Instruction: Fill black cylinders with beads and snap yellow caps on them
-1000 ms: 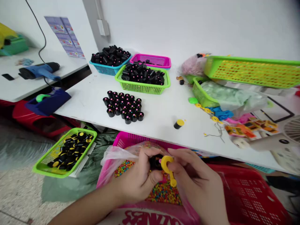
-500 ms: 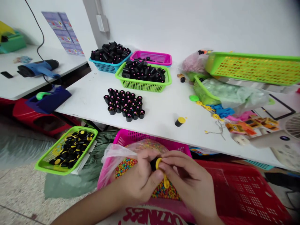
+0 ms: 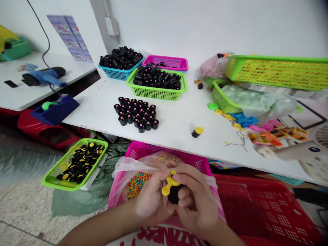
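My left hand (image 3: 150, 200) and my right hand (image 3: 196, 201) meet over a pink basket (image 3: 164, 152) that holds a clear bag of small coloured beads (image 3: 135, 184). Between them is a small black tube (image 3: 174, 194) with a yellow cap piece (image 3: 169, 182) on its top. The fingers of both hands are curled round the tube, and my right thumb and fingertips press on the yellow cap. A group of upright black tubes (image 3: 137, 114) stands on the white table (image 3: 102, 106) beyond. One capped black tube (image 3: 196, 132) lies alone on the table.
Blue (image 3: 120, 73), green (image 3: 156, 92) and pink (image 3: 166, 63) baskets of black tubes stand at the back. A green tray of capped tubes (image 3: 75, 164) lies on the floor at left. A red crate (image 3: 263, 212) is at my right. Green baskets, bags and a fan crowd the table's right.
The tube has turned from lying sideways to upright between my hands. The yellow cap now sits on its top with its tab pointing left, and both hands have dropped slightly lower.
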{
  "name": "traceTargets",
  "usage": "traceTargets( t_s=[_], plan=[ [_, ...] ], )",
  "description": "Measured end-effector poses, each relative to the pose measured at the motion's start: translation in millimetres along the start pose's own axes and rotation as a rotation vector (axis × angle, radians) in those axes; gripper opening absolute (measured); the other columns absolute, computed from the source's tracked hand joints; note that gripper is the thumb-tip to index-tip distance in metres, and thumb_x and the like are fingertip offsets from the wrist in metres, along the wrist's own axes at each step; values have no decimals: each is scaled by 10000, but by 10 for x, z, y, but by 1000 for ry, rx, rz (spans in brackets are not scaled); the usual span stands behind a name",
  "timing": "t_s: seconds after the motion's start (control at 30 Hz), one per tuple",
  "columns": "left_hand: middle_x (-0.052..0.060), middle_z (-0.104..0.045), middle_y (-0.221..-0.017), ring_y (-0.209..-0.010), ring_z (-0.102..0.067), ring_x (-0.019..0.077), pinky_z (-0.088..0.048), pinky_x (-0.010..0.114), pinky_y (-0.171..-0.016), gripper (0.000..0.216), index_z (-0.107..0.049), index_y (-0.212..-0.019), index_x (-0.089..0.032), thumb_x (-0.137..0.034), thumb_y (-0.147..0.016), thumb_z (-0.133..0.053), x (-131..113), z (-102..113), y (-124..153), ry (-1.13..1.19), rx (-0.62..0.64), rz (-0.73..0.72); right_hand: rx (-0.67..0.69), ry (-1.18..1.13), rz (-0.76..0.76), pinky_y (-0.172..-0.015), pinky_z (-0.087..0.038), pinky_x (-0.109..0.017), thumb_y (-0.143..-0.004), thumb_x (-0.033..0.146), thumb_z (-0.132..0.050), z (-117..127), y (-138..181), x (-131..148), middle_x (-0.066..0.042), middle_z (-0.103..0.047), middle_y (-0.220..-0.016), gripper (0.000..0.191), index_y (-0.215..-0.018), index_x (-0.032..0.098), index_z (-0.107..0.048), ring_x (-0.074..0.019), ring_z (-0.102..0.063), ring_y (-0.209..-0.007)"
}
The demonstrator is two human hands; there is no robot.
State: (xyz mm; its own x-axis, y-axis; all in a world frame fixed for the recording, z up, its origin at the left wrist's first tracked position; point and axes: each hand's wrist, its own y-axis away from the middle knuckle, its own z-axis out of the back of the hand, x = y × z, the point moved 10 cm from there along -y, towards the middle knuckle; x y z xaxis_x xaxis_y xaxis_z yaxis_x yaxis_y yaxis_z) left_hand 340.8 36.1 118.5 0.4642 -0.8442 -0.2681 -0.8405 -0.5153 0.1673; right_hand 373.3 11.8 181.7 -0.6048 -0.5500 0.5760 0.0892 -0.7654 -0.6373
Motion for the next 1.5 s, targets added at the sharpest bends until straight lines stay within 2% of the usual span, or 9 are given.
traceTargets(
  t_s=[0.17,0.47,0.67,0.77,0.87,1.0,1.13,1.33,1.5],
  plan=[
    [-32,-468,-656,-572,-449,101,-267,190,-472,335,-431,-842,-213,-517,-849,-571,11,-17,10,-29,22,-7,30,-96,-108,-939,-548,-414,-716,50,-574,26,-3,-73,-94,-565,-1228,608,-1286,253,-507,-265,-578,-1124],
    [79,-527,-1136,-1111,-503,231,-390,437,-960,358,-220,-1301,-296,-288,-987,-391,-430,-343,242,-1500,270,-531,-88,-824,-579,-795,-577,-334,-742,358,-792,-22,77,-586,-80,-668,-1120,483,-1202,313,-651,-216,-661,-978],
    [108,-611,-1218,-1128,-531,282,-432,445,-944,482,-443,-1389,-288,-235,-920,-543,-511,-348,-30,-1971,268,-415,-81,-1020,-908,-588,-517,-266,-725,434,-775,-350,377,-867,-23,-656,-741,290,-854,184,-705,-133,-589,-619],
    [74,-661,-1192,-1094,-580,247,-449,396,-938,440,-526,-1332,-310,-363,-902,-598,-534,-328,-230,-1963,337,-411,-21,-841,-859,-707,-550,-320,-736,457,-759,-155,328,-1069,-60,-703,-888,384,-1018,202,-697,-179,-653,-786],
    [73,-685,-1118,-1017,-621,230,-474,374,-906,401,-608,-1200,-254,-421,-841,-669,-835,-151,-555,-1891,101,-491,-75,-167,-721,-748,-556,-342,-802,506,-657,595,93,-1536,-88,-697,-1004,516,-1219,202,-629,-190,-655,-854],
    [83,-686,-1006,-933,-639,254,-489,439,-880,455,-561,-1209,-201,-370,-811,-703,-1133,141,-1050,-1880,-199,-490,-242,528,-732,-876,-487,-419,-845,323,-563,1762,-232,-2295,-179,-657,-1131,331,-1075,132,-704,-267,-603,-983],
    [161,-633,-1155,-1083,-603,308,-453,506,-957,604,-438,-1325,-161,-282,-800,-713,-1105,113,-1334,-1895,-222,-511,-128,702,-824,-839,-455,-407,-734,195,-646,2181,-458,-2941,-167,-713,-872,122,-775,123,-736,-298,-627,-882],
    [167,-392,-1407,-1339,-379,307,-335,503,-1104,599,-375,-1358,-212,-333,-848,-665,-1079,-114,-741,-2036,-193,-784,-15,859,-847,-730,-415,-364,-802,222,-580,2210,-466,-3155,-204,-700,-838,212,-739,94,-737,-281,-629,-833],
    [116,-503,-1108,-1073,-524,267,-454,480,-940,376,-425,-1201,-179,-318,-889,-582,-1794,265,194,-2023,-796,-1176,-163,1014,-860,-658,-390,-413,-860,220,-468,2484,-359,-2870,-273,-684,-903,359,-1051,22,-698,-359,-623,-820]
  ],
)
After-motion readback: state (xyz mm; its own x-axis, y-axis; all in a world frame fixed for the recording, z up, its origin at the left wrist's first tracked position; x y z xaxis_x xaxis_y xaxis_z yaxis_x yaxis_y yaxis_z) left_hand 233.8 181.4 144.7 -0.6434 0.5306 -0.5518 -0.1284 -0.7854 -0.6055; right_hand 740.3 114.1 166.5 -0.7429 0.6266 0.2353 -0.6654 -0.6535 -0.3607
